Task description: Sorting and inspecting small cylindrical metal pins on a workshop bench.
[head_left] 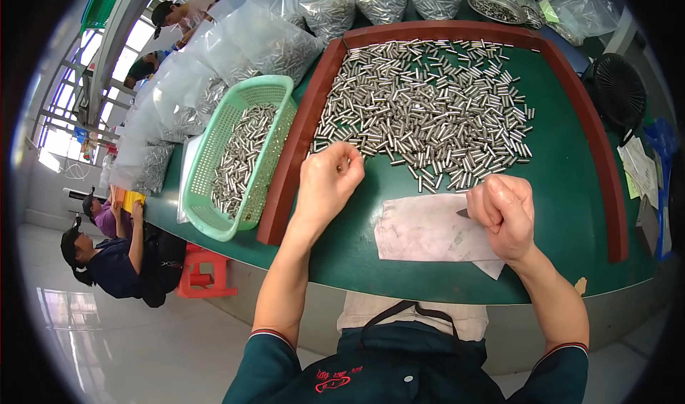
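Note:
My left hand (330, 181) is closed, fingers curled in, just above the near left end of a spread of short metal pins (428, 104). Whatever its fingers hold, if anything, is hidden. My right hand (505, 215) makes a fist over the right end of a stained whitish cloth (417, 229). From that fist a small dark pointed piece (464, 213) sticks out toward the left; the rest of it is covered by my fingers. Beyond both hands, the shiny pins lie loose on the green tabletop (564, 183).
A brown-red raised frame (581, 104) borders the pins on three sides. Left of it stands a green basket (196, 183) of pins. Clear bags (328, 8) of pins line the back and left. A black fan (617, 94) is at right. Co-workers (118, 265) sit at left.

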Motion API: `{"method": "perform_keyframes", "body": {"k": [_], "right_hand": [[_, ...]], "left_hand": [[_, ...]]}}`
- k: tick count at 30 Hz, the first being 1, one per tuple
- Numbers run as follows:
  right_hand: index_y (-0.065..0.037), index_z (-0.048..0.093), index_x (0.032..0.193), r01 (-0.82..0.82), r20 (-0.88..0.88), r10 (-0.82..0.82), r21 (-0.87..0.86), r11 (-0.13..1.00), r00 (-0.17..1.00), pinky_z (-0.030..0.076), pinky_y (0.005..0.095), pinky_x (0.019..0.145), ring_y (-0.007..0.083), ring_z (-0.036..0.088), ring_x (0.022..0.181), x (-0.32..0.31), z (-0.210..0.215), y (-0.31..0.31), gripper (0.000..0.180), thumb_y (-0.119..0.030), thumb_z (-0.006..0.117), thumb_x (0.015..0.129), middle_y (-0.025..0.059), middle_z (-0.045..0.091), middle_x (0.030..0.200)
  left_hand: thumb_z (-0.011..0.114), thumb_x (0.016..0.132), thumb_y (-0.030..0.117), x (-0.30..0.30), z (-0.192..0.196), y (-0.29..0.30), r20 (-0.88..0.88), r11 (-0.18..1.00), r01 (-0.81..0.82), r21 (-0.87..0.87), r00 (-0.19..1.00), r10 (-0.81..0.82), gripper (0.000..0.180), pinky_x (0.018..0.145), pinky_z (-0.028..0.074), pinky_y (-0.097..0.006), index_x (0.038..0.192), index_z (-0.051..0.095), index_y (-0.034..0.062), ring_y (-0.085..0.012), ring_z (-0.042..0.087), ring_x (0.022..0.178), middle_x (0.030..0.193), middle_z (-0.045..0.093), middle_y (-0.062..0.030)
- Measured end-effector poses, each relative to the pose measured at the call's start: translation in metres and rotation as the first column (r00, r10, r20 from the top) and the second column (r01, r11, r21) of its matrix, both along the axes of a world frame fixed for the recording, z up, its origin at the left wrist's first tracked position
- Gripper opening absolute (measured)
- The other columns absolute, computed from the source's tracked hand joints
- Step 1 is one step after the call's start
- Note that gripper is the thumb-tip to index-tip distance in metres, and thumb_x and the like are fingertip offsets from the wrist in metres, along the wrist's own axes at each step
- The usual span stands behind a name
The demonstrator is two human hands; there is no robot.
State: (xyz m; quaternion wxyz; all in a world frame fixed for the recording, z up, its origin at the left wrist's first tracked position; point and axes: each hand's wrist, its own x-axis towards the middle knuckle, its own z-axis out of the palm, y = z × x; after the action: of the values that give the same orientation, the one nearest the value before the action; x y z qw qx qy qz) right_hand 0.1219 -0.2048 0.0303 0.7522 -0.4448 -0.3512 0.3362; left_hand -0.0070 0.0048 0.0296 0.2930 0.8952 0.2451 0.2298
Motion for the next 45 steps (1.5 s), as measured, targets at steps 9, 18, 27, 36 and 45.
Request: {"method": "perform_keyframes", "body": {"k": [9,18,27,36,45], "right_hand": [[-0.011,0.027,0.053,-0.016,-0.114,0.022,0.058,0.998,0.993,0.018,0.0250,0.040,0.0078,0.021,0.039,-0.005,-0.010,0.015,0.037,-0.020,0.039,0.086,-0.0016,0.027,0.042],[-0.013,0.029,0.055,-0.197,-0.239,0.227,0.142,0.970,0.944,0.019,0.0202,0.044,0.0060,0.018,0.044,-0.001,-0.004,0.014,0.039,-0.017,0.030,0.093,-0.0031,0.024,0.044],[-0.014,0.028,0.054,-0.032,-0.215,0.053,0.100,0.995,0.975,0.018,0.0230,0.044,0.0071,0.018,0.042,-0.001,-0.010,0.007,0.038,-0.019,0.033,0.091,-0.0033,0.024,0.043],[-0.010,0.028,0.052,-0.019,-0.037,0.022,0.086,0.996,0.999,0.019,0.0254,0.039,0.0087,0.020,0.039,-0.006,-0.006,0.013,0.037,-0.018,0.036,0.087,-0.0009,0.028,0.040],[-0.008,0.027,0.050,-0.021,-0.022,0.022,0.048,0.999,1.000,0.019,0.0246,0.040,0.0075,0.021,0.040,-0.003,-0.004,0.006,0.040,-0.016,0.037,0.087,-0.0001,0.029,0.041]], "left_hand": [[0.056,0.075,0.000,-0.159,0.048,-0.034,0.067,0.866,-0.439,-0.239,0.883,0.465,0.003,0.044,0.027,-0.016,0.072,0.054,-0.0005,0.0004,0.034,0.047,0.050,0.040,0.0068],[0.054,0.077,0.011,-0.372,0.003,-0.021,-0.119,0.333,-0.940,-0.071,0.340,0.933,0.017,0.045,0.028,-0.020,0.081,0.060,-0.0044,-0.0014,0.034,0.050,0.054,0.043,0.0061],[0.062,0.074,0.010,-0.308,-0.001,-0.028,-0.050,0.536,-0.843,0.044,0.534,0.844,0.015,0.042,0.024,-0.021,0.084,0.060,-0.0008,-0.0018,0.031,0.047,0.049,0.038,0.0025],[0.070,0.066,0.030,-0.090,0.017,-0.044,-0.106,0.986,0.138,0.094,0.986,-0.128,0.034,0.049,0.038,-0.039,0.065,0.046,0.0052,-0.0290,0.051,0.050,0.052,0.050,-0.0088],[0.060,0.076,0.034,-0.011,-0.001,-0.045,-0.371,0.915,0.346,0.210,0.894,-0.253,0.035,0.050,0.038,-0.043,0.080,0.046,0.0023,-0.0330,0.054,0.053,0.053,0.053,-0.0126]]}}
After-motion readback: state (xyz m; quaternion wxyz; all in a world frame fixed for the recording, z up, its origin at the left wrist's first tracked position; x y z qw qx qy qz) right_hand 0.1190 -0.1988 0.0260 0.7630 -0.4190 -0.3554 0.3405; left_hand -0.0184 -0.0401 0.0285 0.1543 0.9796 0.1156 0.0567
